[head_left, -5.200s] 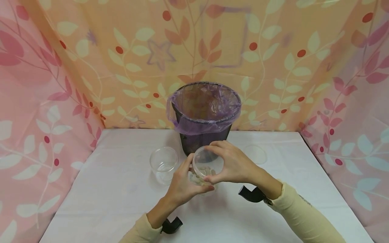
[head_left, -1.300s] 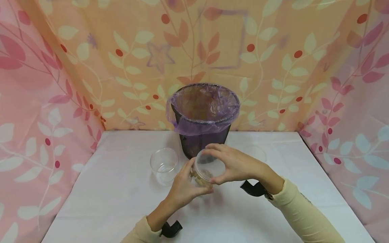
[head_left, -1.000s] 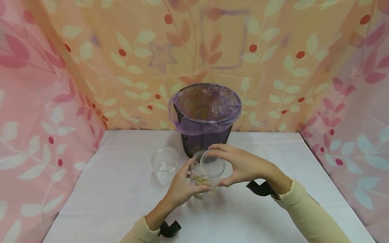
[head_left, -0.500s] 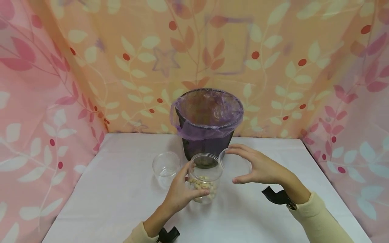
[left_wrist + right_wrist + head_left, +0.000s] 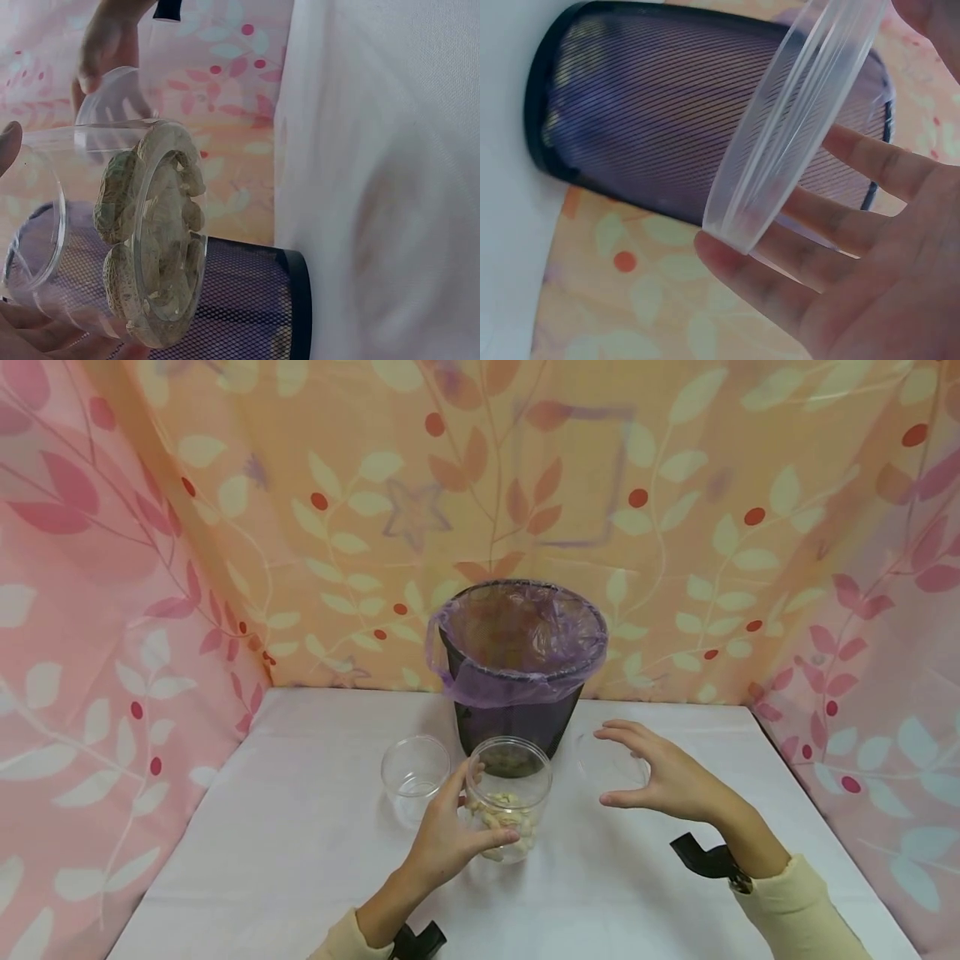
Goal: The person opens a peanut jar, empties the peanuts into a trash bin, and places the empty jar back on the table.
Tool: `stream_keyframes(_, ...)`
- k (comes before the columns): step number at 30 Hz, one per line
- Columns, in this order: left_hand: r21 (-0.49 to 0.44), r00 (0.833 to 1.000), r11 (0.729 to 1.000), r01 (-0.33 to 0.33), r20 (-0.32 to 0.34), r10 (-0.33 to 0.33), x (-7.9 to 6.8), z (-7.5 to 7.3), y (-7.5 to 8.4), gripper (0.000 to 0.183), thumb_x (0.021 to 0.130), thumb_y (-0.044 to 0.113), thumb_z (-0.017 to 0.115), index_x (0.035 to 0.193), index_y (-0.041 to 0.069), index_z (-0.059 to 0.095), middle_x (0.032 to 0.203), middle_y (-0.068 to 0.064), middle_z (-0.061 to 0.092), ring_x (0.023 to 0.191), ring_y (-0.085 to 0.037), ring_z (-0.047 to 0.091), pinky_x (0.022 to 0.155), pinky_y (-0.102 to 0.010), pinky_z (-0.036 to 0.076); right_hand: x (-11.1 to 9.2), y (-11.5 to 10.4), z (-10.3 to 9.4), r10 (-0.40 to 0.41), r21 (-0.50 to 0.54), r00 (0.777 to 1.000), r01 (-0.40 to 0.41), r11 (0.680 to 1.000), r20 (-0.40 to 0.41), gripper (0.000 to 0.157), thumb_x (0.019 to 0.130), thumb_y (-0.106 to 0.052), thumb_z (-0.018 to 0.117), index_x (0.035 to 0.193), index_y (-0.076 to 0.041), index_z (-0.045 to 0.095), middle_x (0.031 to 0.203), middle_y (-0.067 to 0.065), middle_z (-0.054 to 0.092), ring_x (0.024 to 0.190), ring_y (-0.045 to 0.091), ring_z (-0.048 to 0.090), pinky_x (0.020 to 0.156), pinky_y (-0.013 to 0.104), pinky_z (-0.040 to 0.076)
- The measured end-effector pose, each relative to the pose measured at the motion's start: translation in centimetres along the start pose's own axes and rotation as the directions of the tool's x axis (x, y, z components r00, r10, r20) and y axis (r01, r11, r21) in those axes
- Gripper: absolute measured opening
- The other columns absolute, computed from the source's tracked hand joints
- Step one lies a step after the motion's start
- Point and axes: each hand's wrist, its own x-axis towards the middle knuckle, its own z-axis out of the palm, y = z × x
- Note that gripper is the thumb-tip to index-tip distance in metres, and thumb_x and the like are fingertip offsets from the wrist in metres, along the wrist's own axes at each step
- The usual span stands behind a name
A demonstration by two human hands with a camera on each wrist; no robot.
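My left hand [image 5: 450, 843] grips a clear plastic jar [image 5: 508, 785], its thumb along the near side and fingers round the left. The jar is uncovered and seems to tilt slightly. Unshelled peanuts [image 5: 506, 817] lie in its lower part; the left wrist view shows these peanuts [image 5: 120, 195] close to the jar's base. To the right, my right hand [image 5: 675, 777] holds a round clear lid [image 5: 780, 142] by its edge, apart from the jar. Fingers [image 5: 765, 277] support the lid in the right wrist view, while the thumb is only partly visible.
Behind the jar stands a black mesh waste bin [image 5: 517, 718] lined with a purple bag [image 5: 517, 689]. A second clear container [image 5: 415, 777] stands left of the jar on the white table [image 5: 285, 827]. Patterned cloth [image 5: 360, 568] encloses the back and sides.
Earlier, both hands were together at the jar with the lid over its mouth. My right hand has taken the lid off and moved right with it; my left hand keeps hold of the jar.
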Motion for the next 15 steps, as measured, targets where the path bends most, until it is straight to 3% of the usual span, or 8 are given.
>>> stream_keyframes(8, -0.007, 1.0, 1.0, -0.001, -0.004, 0.001, 0.0, -0.1, 0.3, 0.101, 0.063, 0.037, 0.091, 0.147, 0.02, 0.038, 0.141, 0.001, 0.052, 0.126, -0.016, 0.05, 0.1, -0.04, 0.047, -0.6, 1.4, 0.5, 0.057, 0.005, 0.998, -0.057, 0.998, -0.027, 0.076, 0.076, -0.043, 0.082, 0.137, -0.01, 0.051, 0.143, 0.015, 0.048, 0.12, 0.036, 0.056, 0.089, 0.052, 0.052)
stream_keyframes(15, -0.031, 1.0, 0.999, -0.016, -0.008, 0.015, -0.2, 0.0, 0.5, 0.1, 0.062, 0.038, 0.092, 0.146, 0.02, 0.04, 0.138, 0.002, 0.055, 0.124, -0.017, 0.051, 0.1, -0.042, 0.046, -1.1, 2.3, 1.1, 0.102, -0.013, 0.994, -0.103, 0.995, -0.03, 0.077, 0.075, -0.044, 0.082, 0.136, -0.007, 0.052, 0.141, 0.019, 0.048, 0.123, 0.041, 0.052, 0.092, 0.06, 0.048)
